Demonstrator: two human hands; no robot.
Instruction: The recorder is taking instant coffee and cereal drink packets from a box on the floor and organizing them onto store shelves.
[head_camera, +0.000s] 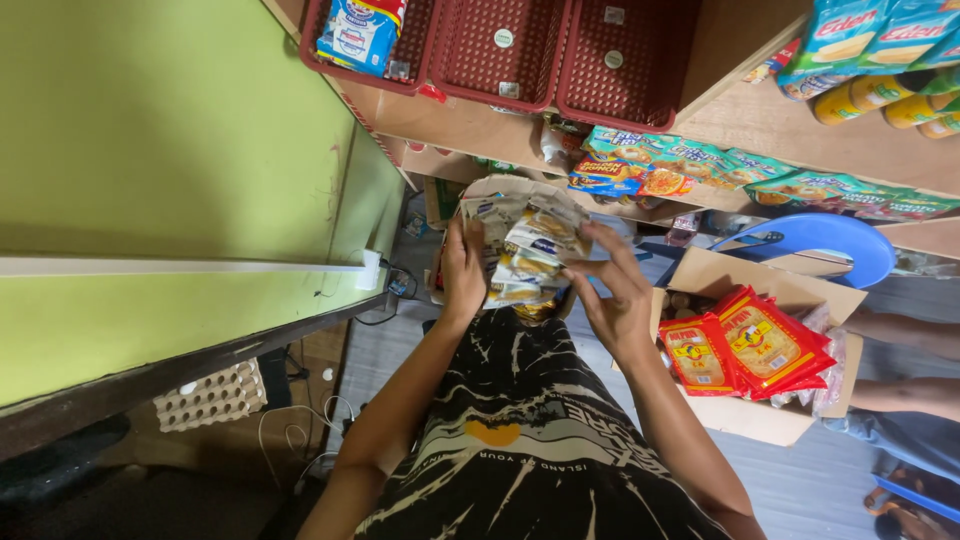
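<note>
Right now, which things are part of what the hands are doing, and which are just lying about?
In hand:
- left hand and right hand, both on the sachet packets
- open cardboard box behind the packets

Lying about:
- red packets in the side box
- red baskets
- egg tray
- blue stool

- Wooden shelf (470, 125) above the fingers (470, 245) carries three red plastic baskets (500, 50); the left one holds a blue and white packet (358, 35)
- Lower shelf (860, 150), up and right of the fingers, carries a row of green and blue snack packets (720, 165)
- Floor (800, 480) right of the fingers bears an open cardboard box (770, 290) with red packets (745, 345)
- Floor far left of the fingers bears an egg tray (210, 395)
</note>
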